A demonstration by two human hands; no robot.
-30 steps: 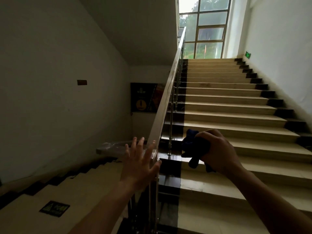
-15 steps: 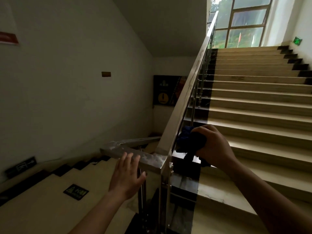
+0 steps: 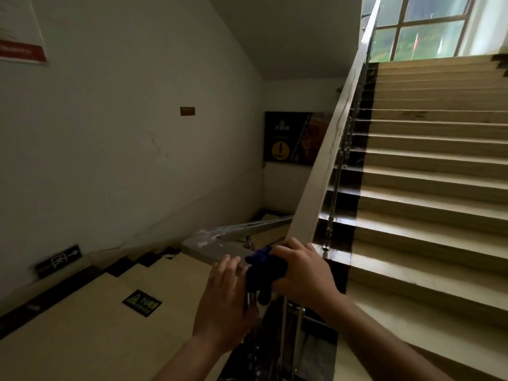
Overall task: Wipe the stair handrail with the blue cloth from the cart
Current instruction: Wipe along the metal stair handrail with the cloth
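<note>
The stair handrail (image 3: 334, 138) is a flat pale rail that climbs from the lower middle to the upper right, with a short level section (image 3: 211, 247) turning left at its foot. My right hand (image 3: 301, 270) grips the bunched dark blue cloth (image 3: 262, 266) and presses it on the rail's bottom corner. Just left of the cloth is my left hand (image 3: 224, 303), fingers apart, palm toward the level section's near side. Whether it touches the rail I cannot tell.
Steps (image 3: 428, 188) rise to the right toward a window (image 3: 428, 28). A lower flight (image 3: 82, 312) drops to the left along a white wall (image 3: 123, 133). Thin metal balusters (image 3: 334, 199) stand under the rail. A dark poster (image 3: 291, 137) hangs on the far wall.
My right hand has brought the cloth from the right of the rail down onto its bottom corner. My left hand has moved in beside the cloth. The view has shifted left.
</note>
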